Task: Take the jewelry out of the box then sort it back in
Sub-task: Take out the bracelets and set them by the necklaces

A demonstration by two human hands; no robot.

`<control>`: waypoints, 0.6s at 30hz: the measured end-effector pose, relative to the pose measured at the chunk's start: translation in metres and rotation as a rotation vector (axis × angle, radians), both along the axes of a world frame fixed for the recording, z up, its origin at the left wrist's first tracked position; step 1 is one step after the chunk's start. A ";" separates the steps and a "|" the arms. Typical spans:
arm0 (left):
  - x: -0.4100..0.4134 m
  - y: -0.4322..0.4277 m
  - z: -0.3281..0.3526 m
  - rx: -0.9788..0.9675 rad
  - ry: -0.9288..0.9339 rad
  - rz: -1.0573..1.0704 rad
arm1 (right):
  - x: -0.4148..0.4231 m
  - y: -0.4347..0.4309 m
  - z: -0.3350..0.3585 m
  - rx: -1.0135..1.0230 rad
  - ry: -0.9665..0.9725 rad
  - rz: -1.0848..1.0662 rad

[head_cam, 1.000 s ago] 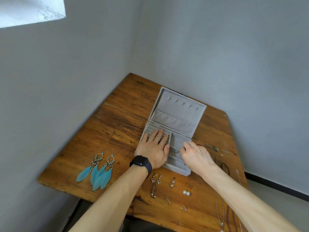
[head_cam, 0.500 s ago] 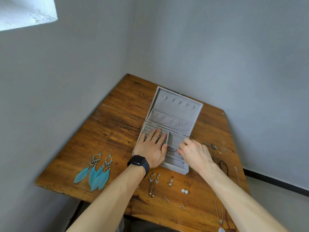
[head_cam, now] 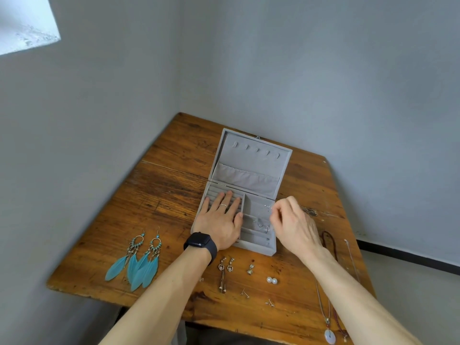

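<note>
Right hand (head_cam: 293, 225) risen, pinching fine chain (head_cam: 263, 221) over felt-lined box (head_cam: 249, 245).

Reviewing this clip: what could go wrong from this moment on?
The fine chain pinched in the right hand's grip seems to trail back into the jewelry box; it could snag on pieces there.
The small studs lie loose near the table's front edge, between the arms; a sweep could knock them off.
The right forearm lies over the necklaces and may drag them.
</note>
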State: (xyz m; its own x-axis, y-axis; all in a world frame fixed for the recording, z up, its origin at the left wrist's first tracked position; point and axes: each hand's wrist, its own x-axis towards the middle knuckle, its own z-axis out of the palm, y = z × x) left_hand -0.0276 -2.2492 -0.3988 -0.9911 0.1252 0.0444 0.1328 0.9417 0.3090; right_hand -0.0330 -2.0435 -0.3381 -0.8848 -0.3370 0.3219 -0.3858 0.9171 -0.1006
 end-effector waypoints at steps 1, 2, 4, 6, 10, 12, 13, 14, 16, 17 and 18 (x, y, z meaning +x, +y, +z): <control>0.000 0.000 0.000 0.003 0.000 -0.002 | 0.002 0.002 0.002 -0.127 -0.005 -0.022; 0.000 0.000 0.001 0.005 0.002 -0.004 | 0.004 0.004 0.003 -0.244 -0.011 -0.045; 0.001 0.000 0.001 0.009 0.008 -0.005 | 0.011 0.008 0.006 -0.433 -0.043 -0.098; 0.001 -0.001 0.002 0.014 0.010 -0.006 | 0.021 0.013 0.010 -0.572 -0.111 -0.140; 0.001 -0.001 0.004 0.020 0.007 -0.013 | 0.044 0.020 0.009 -0.782 -0.189 -0.171; -0.001 -0.001 0.007 0.022 -0.007 -0.014 | 0.055 0.025 0.006 -0.862 -0.212 -0.179; -0.002 -0.001 0.009 0.026 -0.025 -0.014 | 0.059 0.028 0.005 -0.896 -0.227 -0.180; -0.003 -0.001 0.013 0.033 -0.046 -0.011 | 0.064 0.030 0.004 -0.924 -0.242 -0.179; -0.003 0.001 0.021 0.054 -0.048 0.004 | 0.073 0.036 0.005 -0.959 -0.269 -0.176; -0.002 0.006 0.027 0.072 -0.020 0.008 | 0.077 0.038 0.007 -0.973 -0.276 -0.175; 0.001 0.012 0.033 0.106 0.010 -0.002 | 0.081 0.041 0.010 -0.987 -0.280 -0.174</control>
State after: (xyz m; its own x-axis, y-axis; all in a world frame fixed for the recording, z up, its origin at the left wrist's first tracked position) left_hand -0.0265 -2.2368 -0.3655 -0.9904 0.1208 0.0677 0.1379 0.9035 0.4057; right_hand 0.0477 -2.0022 -0.3282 -0.9815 0.1040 0.1605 -0.1031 0.4193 -0.9020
